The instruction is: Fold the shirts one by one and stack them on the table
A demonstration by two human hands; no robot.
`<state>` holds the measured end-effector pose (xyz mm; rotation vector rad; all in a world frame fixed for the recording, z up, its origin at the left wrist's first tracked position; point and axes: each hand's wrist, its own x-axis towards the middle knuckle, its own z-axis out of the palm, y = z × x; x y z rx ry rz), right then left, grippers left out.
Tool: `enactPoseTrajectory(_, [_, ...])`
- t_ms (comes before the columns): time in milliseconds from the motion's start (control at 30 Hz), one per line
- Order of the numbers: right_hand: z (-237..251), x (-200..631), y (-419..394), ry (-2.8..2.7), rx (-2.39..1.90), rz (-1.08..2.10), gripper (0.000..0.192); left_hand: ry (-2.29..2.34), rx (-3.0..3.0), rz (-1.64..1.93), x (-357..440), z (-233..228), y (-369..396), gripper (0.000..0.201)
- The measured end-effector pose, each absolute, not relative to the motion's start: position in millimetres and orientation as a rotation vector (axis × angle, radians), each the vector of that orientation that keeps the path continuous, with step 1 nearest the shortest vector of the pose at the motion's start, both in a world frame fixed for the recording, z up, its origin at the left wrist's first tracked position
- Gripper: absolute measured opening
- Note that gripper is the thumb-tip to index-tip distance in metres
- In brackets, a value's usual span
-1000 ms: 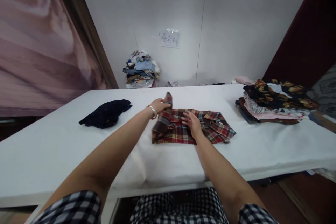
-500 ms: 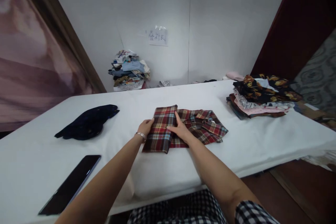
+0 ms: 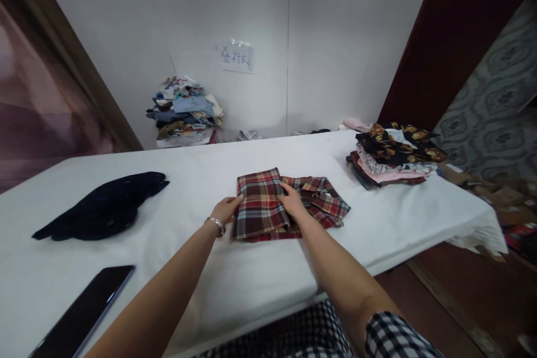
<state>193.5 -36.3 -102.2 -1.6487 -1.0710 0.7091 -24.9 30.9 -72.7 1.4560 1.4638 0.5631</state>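
Observation:
A red plaid shirt (image 3: 260, 204) lies partly folded in the middle of the white table (image 3: 201, 179). Its left part is folded over into a flat panel, and the collar end spreads out to the right. My left hand (image 3: 227, 208), with a bracelet at the wrist, rests against the left edge of the folded panel. My right hand (image 3: 292, 203) lies flat on the shirt at the panel's right edge, fingers spread. Neither hand lifts the cloth.
A dark navy garment (image 3: 103, 205) lies at the left of the table. A black phone (image 3: 81, 313) sits near the front left edge. A stack of folded clothes (image 3: 392, 154) stands at the right. Another clothes pile (image 3: 184, 112) sits by the far wall.
My left hand carried the shirt's left flap over and laid it flat, then moved to the panel's left edge. The view has swung right, bringing the phone into sight.

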Motion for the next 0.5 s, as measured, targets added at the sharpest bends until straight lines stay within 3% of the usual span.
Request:
enactPoseTrajectory(200, [-91, 188, -48, -1.331, -1.784, 0.321, 0.058, 1.445, 1.551, 0.550, -23, -74, 32, 0.053])
enactPoseTrajectory(333, [-99, 188, -56, -1.378, -2.028, 0.337, 0.059, 1.467, 1.656, 0.608, -21, -81, 34, 0.051])
enactPoseTrajectory(500, [-97, 194, -58, -1.428, -2.004, 0.241, 0.060, 1.437, 1.542, 0.559, -22, -81, 33, 0.053])
